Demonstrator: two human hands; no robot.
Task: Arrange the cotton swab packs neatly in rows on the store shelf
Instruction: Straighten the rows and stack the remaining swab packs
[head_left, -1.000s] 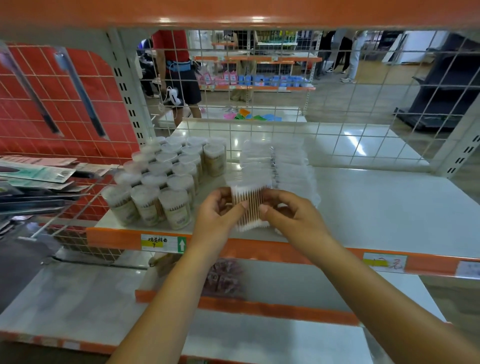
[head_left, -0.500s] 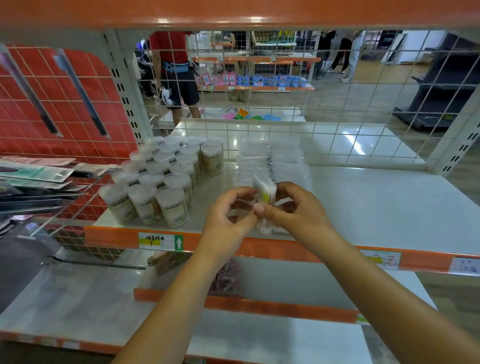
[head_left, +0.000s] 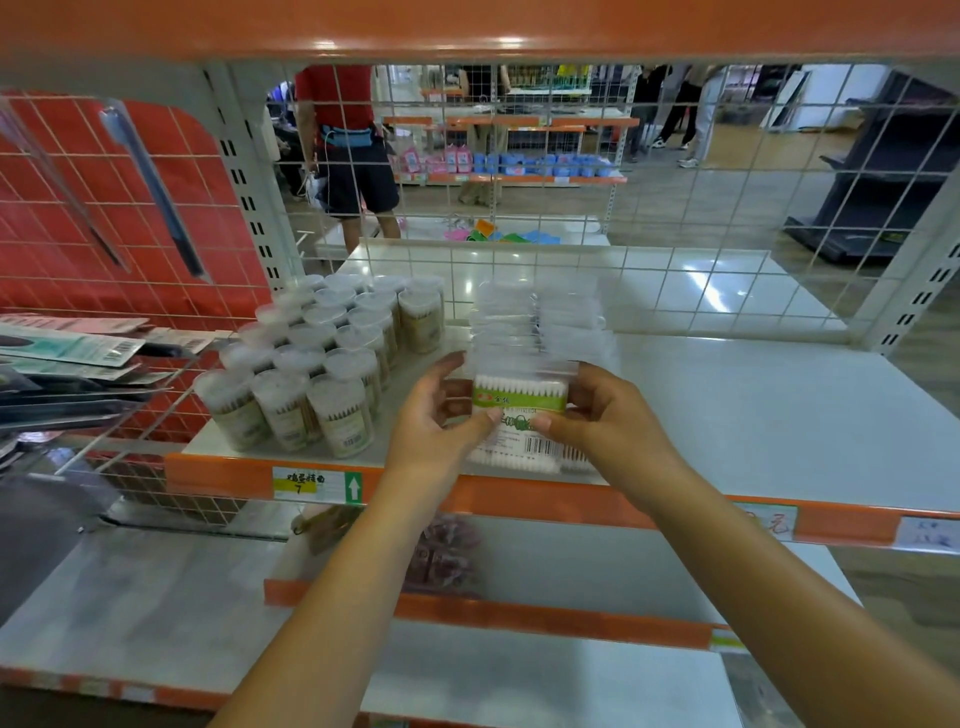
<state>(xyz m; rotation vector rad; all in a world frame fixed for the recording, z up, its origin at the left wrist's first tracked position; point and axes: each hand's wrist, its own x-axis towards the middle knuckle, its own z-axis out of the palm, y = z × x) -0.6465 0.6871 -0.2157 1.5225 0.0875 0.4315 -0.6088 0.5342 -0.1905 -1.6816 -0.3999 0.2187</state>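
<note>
A clear flat pack of cotton swabs (head_left: 521, 402) with a green label and a barcode stands upright at the front of the white shelf (head_left: 769, 415). My left hand (head_left: 441, 421) pinches its left side and my right hand (head_left: 608, 415) pinches its right side, thumbs on the front. Right behind it, rows of the same clear packs (head_left: 540, 322) run back toward the wire mesh. Their details are blurred.
Several round tubs of wooden swabs (head_left: 322, 358) stand in rows to the left of the packs. A wire grid (head_left: 675, 280) closes the shelf's back. Hanging packaged goods (head_left: 72, 358) jut out at far left. A person (head_left: 353, 156) stands in the aisle beyond.
The pack was turned from edge-on to face me with its green label in front and set upright at the front of the rows. Both hands stayed on it.
</note>
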